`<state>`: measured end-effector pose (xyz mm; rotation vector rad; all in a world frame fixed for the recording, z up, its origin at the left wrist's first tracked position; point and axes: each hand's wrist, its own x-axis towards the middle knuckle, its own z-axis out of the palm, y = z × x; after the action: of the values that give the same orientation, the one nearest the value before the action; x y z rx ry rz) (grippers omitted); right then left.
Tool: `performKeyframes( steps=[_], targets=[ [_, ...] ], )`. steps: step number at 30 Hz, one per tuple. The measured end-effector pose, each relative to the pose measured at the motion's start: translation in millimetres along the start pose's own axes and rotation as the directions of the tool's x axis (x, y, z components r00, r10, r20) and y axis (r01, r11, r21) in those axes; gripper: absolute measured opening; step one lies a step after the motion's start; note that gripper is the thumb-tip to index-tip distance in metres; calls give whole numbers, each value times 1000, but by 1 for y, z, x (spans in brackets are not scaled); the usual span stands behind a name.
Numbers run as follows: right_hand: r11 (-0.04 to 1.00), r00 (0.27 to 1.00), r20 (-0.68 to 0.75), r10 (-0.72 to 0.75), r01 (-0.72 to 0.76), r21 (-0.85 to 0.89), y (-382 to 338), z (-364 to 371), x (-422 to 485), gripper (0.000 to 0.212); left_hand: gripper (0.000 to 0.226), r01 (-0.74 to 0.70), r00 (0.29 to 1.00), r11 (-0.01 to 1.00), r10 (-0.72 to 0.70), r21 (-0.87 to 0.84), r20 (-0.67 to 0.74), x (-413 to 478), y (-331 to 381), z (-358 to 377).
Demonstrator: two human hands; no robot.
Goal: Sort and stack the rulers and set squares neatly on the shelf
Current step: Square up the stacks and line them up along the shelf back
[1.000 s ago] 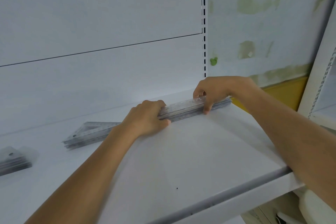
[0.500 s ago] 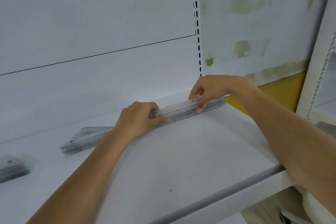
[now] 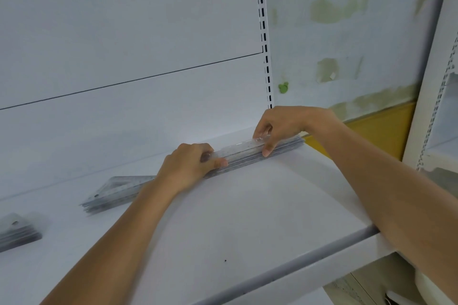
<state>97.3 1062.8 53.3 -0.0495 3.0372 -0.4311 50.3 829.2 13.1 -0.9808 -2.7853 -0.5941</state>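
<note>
A stack of clear plastic rulers [image 3: 241, 156] lies along the back of the white shelf [image 3: 247, 218], near its right end. My left hand [image 3: 190, 167] grips the stack's left end, fingers curled over the top and thumb on the front edge. My right hand [image 3: 280, 126] pinches the right part of the stack, thumb in front and fingers behind. To the left lies a stack of clear set squares [image 3: 116, 192], partly hidden by my left forearm. Another small stack of clear pieces [image 3: 17, 233] sits at the far left edge.
The shelf's rounded front lip [image 3: 297, 267] runs diagonally at lower right. A white back panel and a slotted upright [image 3: 264, 32] stand behind the rulers. A stained wall with a yellow strip [image 3: 379, 131] and another white shelf unit [image 3: 443, 106] lie to the right.
Both hands stay on the ruler stack. The stack and hands have shifted slightly left in view as the camera moved.
</note>
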Motion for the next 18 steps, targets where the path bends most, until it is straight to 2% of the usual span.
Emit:
performKeyframes(
  steps=[5,7,9,11,14,16,18],
  targets=[
    [1000,1000,-10,21,-21,-9,-3,3,-1,58,35,4,1000,986,-2,164,-16,0,5,0],
    [1000,1000,-17,18,-18,-5,-4,3,-2,57,54,4,1000,977,-3,214,-5,0,9,0],
    [1000,1000,-16,10,-10,4,-5,4,-5,60,65,19,999,992,-16,125,-29,0,13,-4],
    [999,999,-52,-7,10,49,-5,4,-10,68,62,44,994,997,-51,-69,-94,-1,19,-13],
    [973,959,-283,-31,94,211,-7,3,-17,73,49,106,963,926,-187,-362,-195,-8,22,-24],
    [951,894,-449,-19,155,269,-8,1,-16,64,47,139,942,903,-247,-406,-226,-22,24,-25],
    [925,849,-528,29,178,337,-8,-1,-15,51,54,145,947,927,-231,-347,-223,-37,24,-21]
  ],
)
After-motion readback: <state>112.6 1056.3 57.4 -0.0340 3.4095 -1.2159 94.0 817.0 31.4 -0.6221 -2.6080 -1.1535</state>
